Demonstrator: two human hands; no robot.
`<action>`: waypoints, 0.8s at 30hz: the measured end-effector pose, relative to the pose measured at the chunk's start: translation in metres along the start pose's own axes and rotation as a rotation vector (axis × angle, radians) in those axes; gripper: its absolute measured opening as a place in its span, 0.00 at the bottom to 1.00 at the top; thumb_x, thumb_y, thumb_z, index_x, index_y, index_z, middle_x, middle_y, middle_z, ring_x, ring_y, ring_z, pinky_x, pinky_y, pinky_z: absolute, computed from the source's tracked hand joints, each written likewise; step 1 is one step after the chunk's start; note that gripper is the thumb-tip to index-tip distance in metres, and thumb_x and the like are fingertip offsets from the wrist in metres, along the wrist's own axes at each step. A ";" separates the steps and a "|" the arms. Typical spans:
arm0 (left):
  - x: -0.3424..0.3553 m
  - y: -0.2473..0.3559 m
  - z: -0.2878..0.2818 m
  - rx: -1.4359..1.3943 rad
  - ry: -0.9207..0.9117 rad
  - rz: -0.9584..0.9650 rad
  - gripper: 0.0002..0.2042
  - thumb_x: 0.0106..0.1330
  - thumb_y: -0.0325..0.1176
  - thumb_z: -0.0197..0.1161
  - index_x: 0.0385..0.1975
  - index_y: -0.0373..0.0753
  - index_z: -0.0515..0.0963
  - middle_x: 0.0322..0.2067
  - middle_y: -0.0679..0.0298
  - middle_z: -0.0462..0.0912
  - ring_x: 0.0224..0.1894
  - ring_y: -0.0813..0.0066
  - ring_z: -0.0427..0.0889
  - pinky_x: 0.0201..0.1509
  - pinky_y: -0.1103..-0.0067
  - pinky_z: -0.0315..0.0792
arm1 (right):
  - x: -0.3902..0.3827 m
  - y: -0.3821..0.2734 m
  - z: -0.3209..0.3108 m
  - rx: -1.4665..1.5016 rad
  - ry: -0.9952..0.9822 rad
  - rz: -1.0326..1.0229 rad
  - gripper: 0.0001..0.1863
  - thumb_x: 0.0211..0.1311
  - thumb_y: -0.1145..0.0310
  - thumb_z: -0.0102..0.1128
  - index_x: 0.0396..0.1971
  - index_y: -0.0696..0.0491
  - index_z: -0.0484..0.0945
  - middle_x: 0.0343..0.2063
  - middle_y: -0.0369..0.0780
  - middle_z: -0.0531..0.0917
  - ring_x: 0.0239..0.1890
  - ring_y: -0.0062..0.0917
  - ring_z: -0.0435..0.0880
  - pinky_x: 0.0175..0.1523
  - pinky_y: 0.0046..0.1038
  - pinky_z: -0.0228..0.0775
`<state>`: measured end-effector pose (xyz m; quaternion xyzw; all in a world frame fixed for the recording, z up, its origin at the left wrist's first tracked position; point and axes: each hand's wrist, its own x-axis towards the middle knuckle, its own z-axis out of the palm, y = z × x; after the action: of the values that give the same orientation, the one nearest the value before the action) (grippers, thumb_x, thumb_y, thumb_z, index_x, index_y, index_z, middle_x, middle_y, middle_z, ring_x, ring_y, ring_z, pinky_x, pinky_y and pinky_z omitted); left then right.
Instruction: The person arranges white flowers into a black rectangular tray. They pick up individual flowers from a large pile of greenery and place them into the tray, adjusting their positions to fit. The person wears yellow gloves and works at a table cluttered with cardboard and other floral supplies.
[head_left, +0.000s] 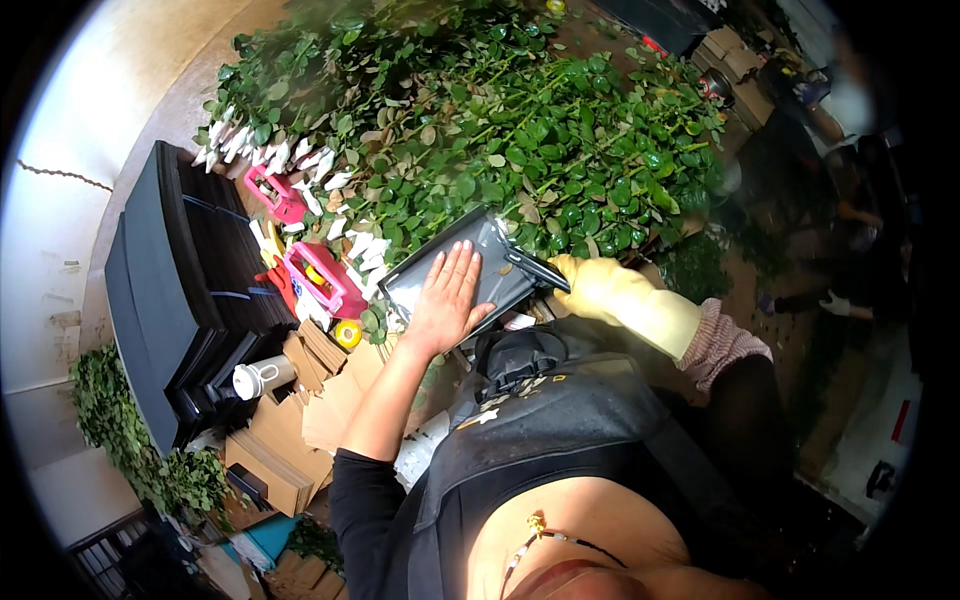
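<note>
My bare left hand (pixel 455 295) lies flat with fingers stretched on a shallow dark grey tray (pixel 405 287), whose surface shines near its far corner. In a pale yellow rubber glove, my right hand (pixel 600 290) is closed around the end of a slim black tool (pixel 537 266). That tool lies over the tray's right edge; its exact kind is unclear. Just beyond the tray spreads a large heap of leafy green stems (pixel 560 150). White-wrapped stem ends or tips (pixel 370 252) show at the heap's left side.
Left of the tray stand two pink plastic holders (pixel 335 290), (pixel 280 195), a yellow tape roll (pixel 348 333) and a stack of black trays (pixel 160 270). Nearer are a white mug (pixel 262 378) and flat cardboard pieces (pixel 275 450). Other people are at the right, one with a white-gloved hand (pixel 834 303).
</note>
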<state>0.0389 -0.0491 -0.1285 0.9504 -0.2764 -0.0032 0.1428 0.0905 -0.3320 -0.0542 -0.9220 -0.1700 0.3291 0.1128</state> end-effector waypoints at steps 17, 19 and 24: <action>-0.121 0.006 0.051 -0.233 0.711 -1.093 0.43 0.61 0.32 0.72 0.75 0.39 0.54 0.47 0.49 0.73 0.54 0.50 0.76 0.58 0.61 0.72 | 0.087 -0.038 0.036 -0.181 0.636 -0.570 0.28 0.76 0.59 0.43 0.72 0.55 0.62 0.68 0.49 0.71 0.67 0.42 0.72 0.71 0.37 0.65; -0.134 0.010 0.063 -0.144 0.317 -1.228 0.47 0.56 0.35 0.77 0.75 0.43 0.56 0.46 0.49 0.73 0.49 0.49 0.76 0.55 0.61 0.73 | 0.052 -0.052 -0.011 -0.149 0.100 -0.086 0.28 0.77 0.59 0.41 0.72 0.55 0.62 0.65 0.49 0.74 0.63 0.43 0.77 0.69 0.39 0.68; -0.135 0.021 0.097 -0.068 0.314 -1.035 0.33 0.56 0.41 0.77 0.64 0.48 0.75 0.44 0.51 0.74 0.51 0.50 0.74 0.57 0.60 0.70 | 0.014 -0.035 -0.026 -0.006 0.520 -0.257 0.26 0.73 0.61 0.54 0.69 0.49 0.69 0.53 0.46 0.84 0.53 0.42 0.84 0.61 0.36 0.74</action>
<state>-0.0944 -0.0212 -0.2257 0.9463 0.2526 0.0600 0.1926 0.1096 -0.2970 -0.0312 -0.9466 -0.2519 0.0642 0.1906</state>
